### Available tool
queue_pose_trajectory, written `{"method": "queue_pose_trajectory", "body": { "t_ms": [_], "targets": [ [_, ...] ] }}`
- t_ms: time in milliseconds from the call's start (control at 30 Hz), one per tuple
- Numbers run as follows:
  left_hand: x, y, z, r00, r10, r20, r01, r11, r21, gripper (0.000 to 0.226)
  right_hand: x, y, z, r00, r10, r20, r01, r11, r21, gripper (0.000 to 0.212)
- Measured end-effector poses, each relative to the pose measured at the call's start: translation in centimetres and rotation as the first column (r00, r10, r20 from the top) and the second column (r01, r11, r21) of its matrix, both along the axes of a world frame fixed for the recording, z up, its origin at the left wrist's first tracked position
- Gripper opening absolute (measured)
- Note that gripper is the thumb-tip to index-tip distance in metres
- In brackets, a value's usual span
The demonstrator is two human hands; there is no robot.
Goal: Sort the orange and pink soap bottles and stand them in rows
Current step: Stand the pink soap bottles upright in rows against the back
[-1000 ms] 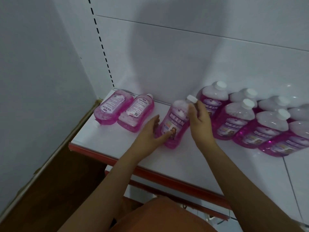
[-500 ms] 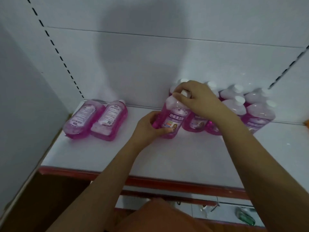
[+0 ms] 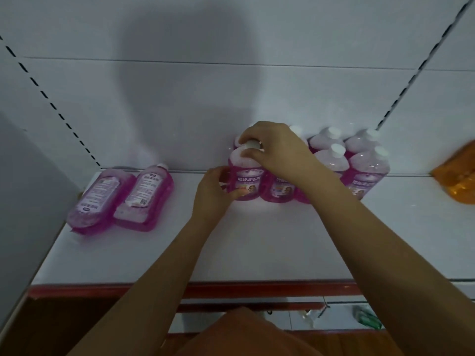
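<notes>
Pink bottle [image 3: 245,178] being stood in the front row
It is gripped by left hand [image 3: 214,192] and right hand [image 3: 276,147]; two pink bottles [image 3: 120,196] at 9 o'clock lie unsorted.

Orange bottle [image 3: 460,176] cut by right edge, blurred.

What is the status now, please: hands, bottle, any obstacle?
Left hand grips pink bottle low; right hand grips its cap. Bottle upright, at left end of standing row. Two pink bottles lie flat at left. No obstacle.

The white shelf [image 3: 257,247] carries standing pink bottles [image 3: 367,170], two lying pink bottles [image 3: 120,196] and an orange pack [image 3: 457,181].
</notes>
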State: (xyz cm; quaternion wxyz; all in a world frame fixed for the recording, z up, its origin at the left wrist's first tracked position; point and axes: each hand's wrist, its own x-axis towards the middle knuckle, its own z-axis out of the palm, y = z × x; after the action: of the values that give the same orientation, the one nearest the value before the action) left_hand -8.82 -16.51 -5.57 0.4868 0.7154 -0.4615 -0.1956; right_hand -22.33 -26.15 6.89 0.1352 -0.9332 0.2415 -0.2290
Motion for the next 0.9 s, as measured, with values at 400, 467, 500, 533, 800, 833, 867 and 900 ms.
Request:
{"method": "queue_pose_trajectory", "body": {
  "t_ms": [400,467,500,533,800,833,867,900],
  "targets": [
    [-0.7,2.1,-1.4,0.986,-0.025,0.165,0.006,0.993,0.116,0.060,1.2,0.4,-1.4,0.998,-0.043,0.034,0.046,0.996,-0.078,0.040],
    [-0.5,4.5,-1.5,0.972,-0.011,0.236,-0.006,0.997,0.074,0.047,2.8,1.4,-1.2,0.986,-0.017,0.168,0.032,0.995,-0.092,0.040],
    [-0.3,5.9,-1.4,0.960,0.030,0.277,-0.042,0.998,0.037,0.039,3.8,2.1,-1.0,0.979,0.008,0.202,0.011,0.996,-0.093,0.039],
    [0.2,7.3,-1.3,0.943,0.099,0.319,-0.102,0.995,-0.007,0.032,4.9,2.7,-1.0,0.977,0.037,0.210,-0.019,0.996,-0.087,0.037],
    [6.5,14.2,-0.9,0.645,0.531,0.549,-0.600,0.797,-0.067,0.059,14.2,5.6,-5.3,0.994,0.106,0.020,-0.107,0.946,0.306,0.035],
    [6.9,14.4,-1.3,0.669,0.506,0.544,-0.600,0.800,-0.006,0.067,15.3,5.7,-5.9,0.996,0.077,-0.040,-0.054,0.913,0.404,0.035],
    [7.1,14.6,-1.5,0.690,0.477,0.545,-0.590,0.807,0.040,0.073,16.2,5.9,-6.6,0.996,0.049,-0.075,-0.004,0.861,0.509,0.036],
    [7.2,14.7,-1.8,0.703,0.452,0.550,-0.577,0.814,0.069,0.077,16.9,6.0,-7.3,0.996,0.024,-0.086,0.035,0.779,0.626,0.036]
  ]
}}
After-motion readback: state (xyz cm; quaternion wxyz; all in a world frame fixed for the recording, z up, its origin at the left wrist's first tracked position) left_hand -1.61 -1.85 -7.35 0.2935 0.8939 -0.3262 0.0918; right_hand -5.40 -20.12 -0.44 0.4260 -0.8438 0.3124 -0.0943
